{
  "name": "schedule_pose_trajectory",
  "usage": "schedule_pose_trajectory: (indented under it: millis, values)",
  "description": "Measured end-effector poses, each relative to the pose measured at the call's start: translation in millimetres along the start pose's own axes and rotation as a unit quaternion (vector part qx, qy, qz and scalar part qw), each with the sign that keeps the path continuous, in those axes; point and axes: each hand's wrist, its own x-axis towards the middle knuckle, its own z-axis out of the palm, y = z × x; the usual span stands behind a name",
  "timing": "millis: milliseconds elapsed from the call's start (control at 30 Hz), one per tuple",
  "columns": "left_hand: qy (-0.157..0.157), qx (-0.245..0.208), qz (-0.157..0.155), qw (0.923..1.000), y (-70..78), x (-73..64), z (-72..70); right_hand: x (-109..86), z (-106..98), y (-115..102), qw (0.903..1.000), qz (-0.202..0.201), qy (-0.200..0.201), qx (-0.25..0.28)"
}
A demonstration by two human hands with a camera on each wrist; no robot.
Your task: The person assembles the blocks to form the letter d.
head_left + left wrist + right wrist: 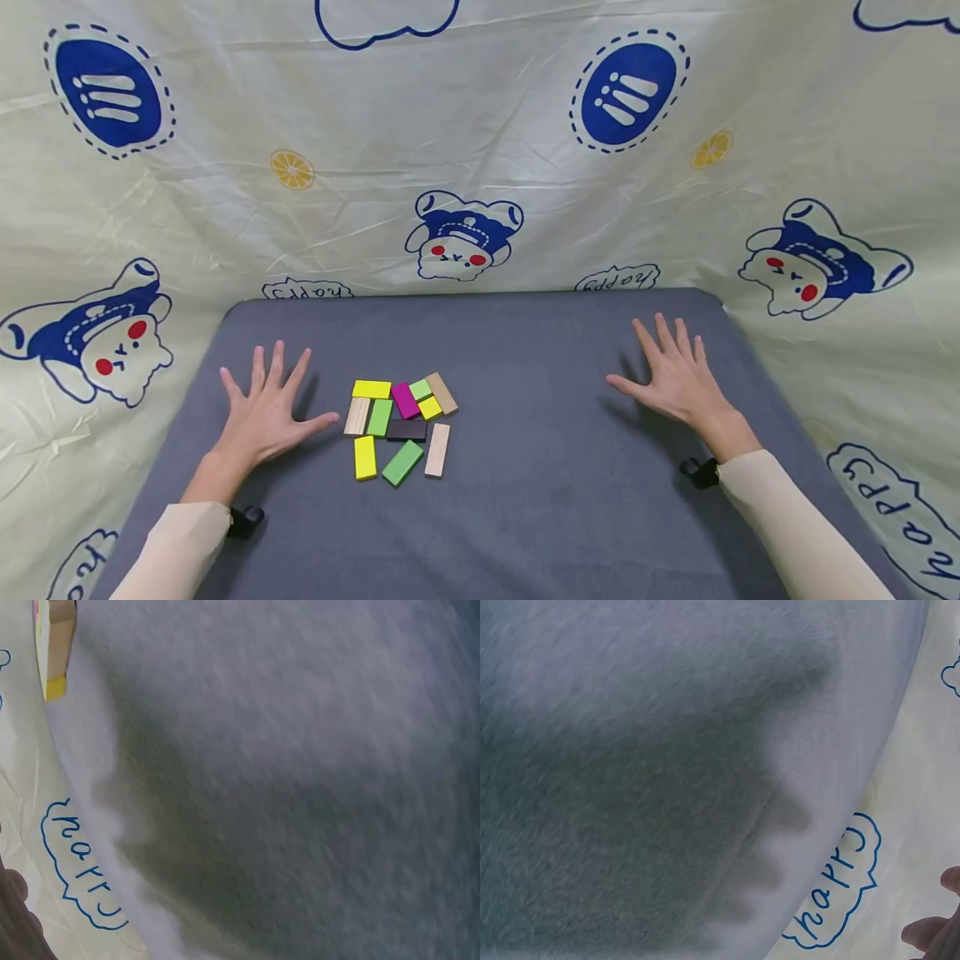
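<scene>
My left hand (266, 417) is spread wide over the left of the table, its thumb pointing at a group of small coloured blocks. Nothing is in its grasp. Closest to that thumb is a pale wooden block (357, 416). Around it lie a yellow block (371, 389), a green block (380, 417), a magenta block (405, 401), a dark block (406, 430) and several more in green, yellow and wood tones. Far from the blocks, my right hand (678, 381) hovers at the right with fingers splayed, holding nothing. In the left wrist view, some blocks (61, 634) show at the upper left.
A grey cloth-covered table (525, 517) lies beneath both hands. Behind and beside it hangs a pale printed sheet (495, 108) with blue bears and orange slices. Each wrist wears a black strap, such as the right one (699, 472).
</scene>
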Motion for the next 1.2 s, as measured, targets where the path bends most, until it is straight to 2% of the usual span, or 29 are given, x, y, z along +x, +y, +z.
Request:
schedule_pose_trajectory:
  millis: [200, 367, 700, 967, 1200]
  values:
    - [0.002, -0.012, 0.005, 0.9999, 11.2, -1.1, 0.9, 2.6, -0.2, -9.0, 0.9996, 0.011, -0.003, 0.024]
    - [0.011, -0.036, 0.001, 0.9993, 25.9, -6.7, 8.5, 4.3, 3.6, -19.3, 0.9989, 0.011, -0.010, 0.045]
    - [0.018, -0.071, 0.009, 0.9973, 57.2, -15.1, 17.6, 13.7, 8.9, -52.0, 0.9967, -0.012, 0.004, 0.081]
    - [-0.005, -0.098, 0.047, 0.9941, 78.8, -20.9, 19.5, 22.9, 19.1, -83.3, 0.9936, -0.048, -0.004, 0.102]
    - [0.002, -0.100, 0.093, 0.9906, 101.6, -24.6, 21.3, 32.6, 30.4, -111.3, 0.9831, -0.100, -0.037, 0.148]
